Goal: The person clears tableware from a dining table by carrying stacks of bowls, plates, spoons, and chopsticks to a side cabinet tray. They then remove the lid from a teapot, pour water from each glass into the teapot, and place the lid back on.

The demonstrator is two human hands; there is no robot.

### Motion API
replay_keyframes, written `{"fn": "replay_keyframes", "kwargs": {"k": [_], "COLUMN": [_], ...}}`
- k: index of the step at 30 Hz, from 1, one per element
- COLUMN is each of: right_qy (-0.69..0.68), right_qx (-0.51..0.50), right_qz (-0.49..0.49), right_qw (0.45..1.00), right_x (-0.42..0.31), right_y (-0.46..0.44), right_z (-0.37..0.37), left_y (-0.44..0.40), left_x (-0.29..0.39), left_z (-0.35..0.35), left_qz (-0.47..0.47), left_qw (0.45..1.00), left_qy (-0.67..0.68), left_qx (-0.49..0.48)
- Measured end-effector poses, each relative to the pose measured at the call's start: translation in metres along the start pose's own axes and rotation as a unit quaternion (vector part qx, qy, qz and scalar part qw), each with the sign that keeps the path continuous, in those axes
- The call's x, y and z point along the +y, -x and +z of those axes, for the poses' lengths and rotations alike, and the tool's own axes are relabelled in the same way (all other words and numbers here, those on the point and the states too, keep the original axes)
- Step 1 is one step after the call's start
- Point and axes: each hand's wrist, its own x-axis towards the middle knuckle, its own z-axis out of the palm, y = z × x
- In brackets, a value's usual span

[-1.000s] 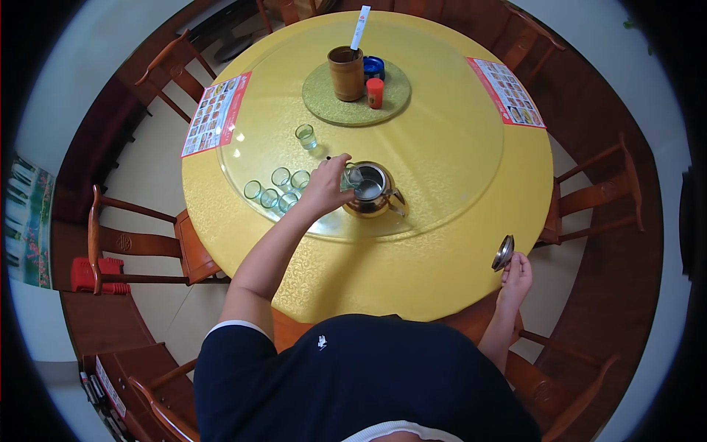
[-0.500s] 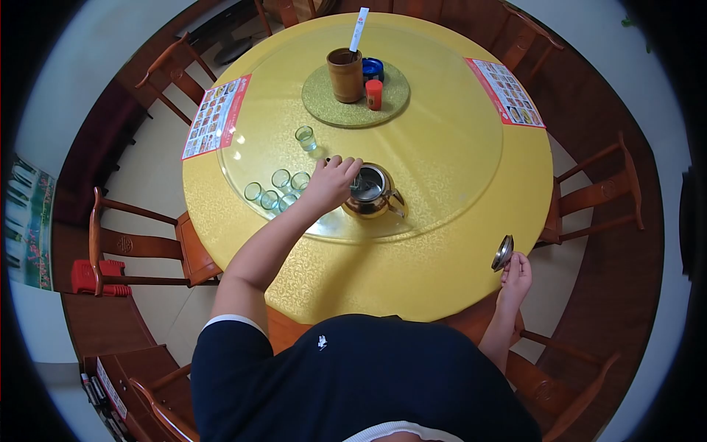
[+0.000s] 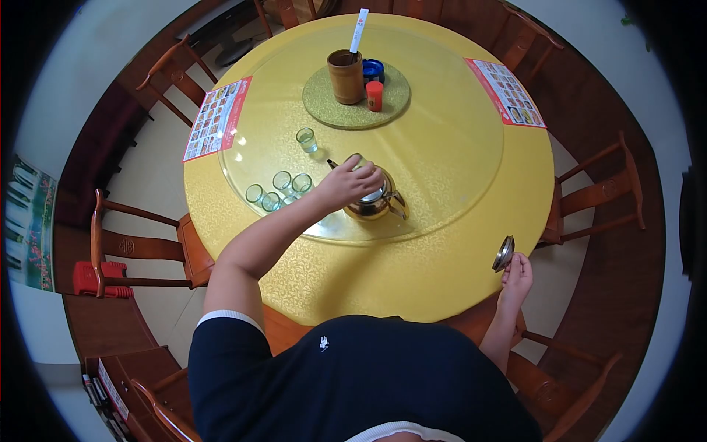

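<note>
My left hand [image 3: 352,183] is closed round a small green-tinted glass [image 3: 358,159], held over the mouth of a shiny metal teapot [image 3: 374,209]. The hand hides most of the pot's opening and part of the glass. Off to the right, past the table's edge, my right hand [image 3: 518,272] pinches a round metal lid [image 3: 504,253], tilted on its side. Left of the teapot stand several clear green glasses [image 3: 282,180] in a cluster, partly behind my left forearm. One more glass [image 3: 307,140] stands apart, farther back, with clear liquid in it.
A round glass turntable [image 3: 442,169] lies on the yellow table [image 3: 412,283]. On a green disc [image 3: 324,107] at the back are a brown cup [image 3: 346,76], a red container [image 3: 374,96] and a blue ashtray [image 3: 373,71]. Menu sheets [image 3: 217,118] lie left and right. Wooden chairs [image 3: 140,247] surround the table.
My left hand has moved a little right with its glass, now covering more of the teapot's mouth, and the glass looks more tipped. My right hand and the lid have hardly moved.
</note>
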Motion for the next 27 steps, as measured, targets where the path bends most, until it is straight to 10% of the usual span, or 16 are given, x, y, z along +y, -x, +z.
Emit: {"fn": "replay_keyframes", "kwargs": {"k": [5, 10, 16, 27], "right_qy": [0.007, 0.012, 0.017, 0.033], "right_qx": [0.006, 0.003, 0.004, -0.013], "right_qz": [0.003, -0.001, 0.004, 0.01], "right_qw": [1.0, 1.0, 1.0, 0.999], "right_x": [0.001, -0.001, -0.002, 0.002], "right_y": [0.0, 0.001, 0.003, 0.001], "right_z": [-0.001, -0.001, 0.0, 0.004], "left_y": [-0.001, 0.007, 0.055, 0.176], "left_x": [0.002, -0.008, -0.065, -0.096], "left_z": [0.004, 0.01, 0.026, 0.054], "left_qz": [0.009, -0.358, -0.519, -0.696], "left_qw": [1.0, 0.88, 0.784, 0.635], "left_qy": [0.006, 0.302, 0.337, 0.218], "left_qx": [0.029, 0.079, 0.053, -0.255]}}
